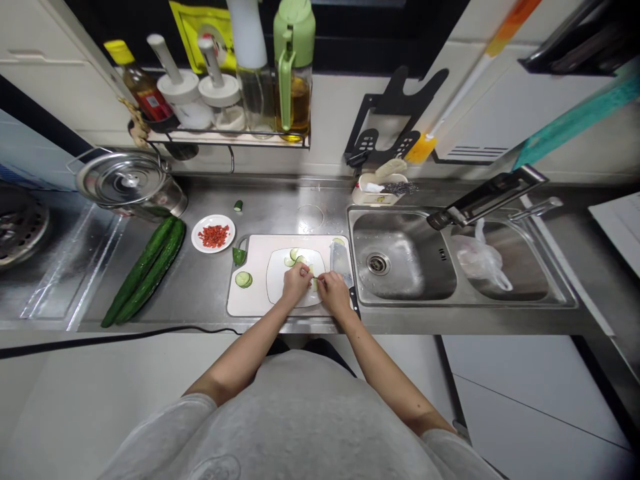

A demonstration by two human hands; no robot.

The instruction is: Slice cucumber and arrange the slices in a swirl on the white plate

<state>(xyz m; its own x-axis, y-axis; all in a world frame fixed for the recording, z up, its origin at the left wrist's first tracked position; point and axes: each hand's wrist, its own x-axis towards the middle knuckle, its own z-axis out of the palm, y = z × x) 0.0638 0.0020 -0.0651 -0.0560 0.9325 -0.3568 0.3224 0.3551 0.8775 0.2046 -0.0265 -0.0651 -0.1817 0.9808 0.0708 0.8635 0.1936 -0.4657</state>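
Observation:
Over a white square plate (274, 280) my left hand (297, 281) and my right hand (333, 291) come close together. Both pinch a thin cucumber slice (315, 284), mostly covered by the fingers. Several pale green cucumber slices (295, 256) lie toward the plate's far side. The plate rests on a white cutting board (255, 305). At the board's left are a small stack of cucumber slices (243, 279) and a cucumber end piece (239, 255). A knife (341, 259) lies along the right edge, its black handle toward me.
Two whole cucumbers (145, 270) lie at left, near a small plate (195, 243) of chopped red pieces (214, 235) and a lidded steel pot (131, 183). A double sink (405, 257) with a faucet (490, 197) is at right. Bottles stand on a rack (230, 140) behind.

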